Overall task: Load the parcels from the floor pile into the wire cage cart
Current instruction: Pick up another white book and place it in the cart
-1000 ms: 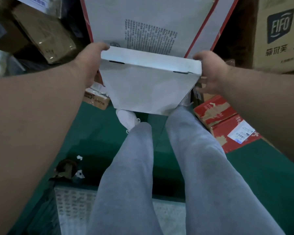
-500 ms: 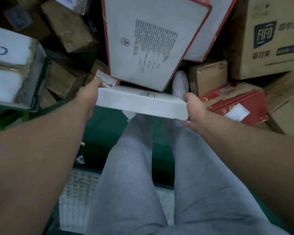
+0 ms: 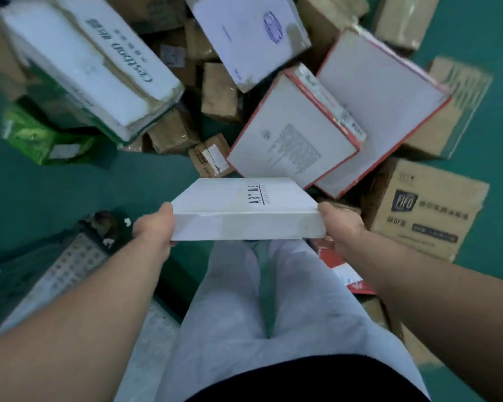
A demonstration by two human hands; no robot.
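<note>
Green floor (image 3: 70, 192) strewn with cardboard parcels (image 3: 218, 94). The left hand (image 3: 154, 227) clamps one end of the flat white cardboard box (image 3: 244, 210), held level above the legs (image 3: 288, 285); the right hand (image 3: 341, 230) clamps the other. Seemingly light, stiff, smooth: grip opposite ends.

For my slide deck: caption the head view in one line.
Left hand and right hand grip opposite ends of a flat white box near the parcel pile.
</note>
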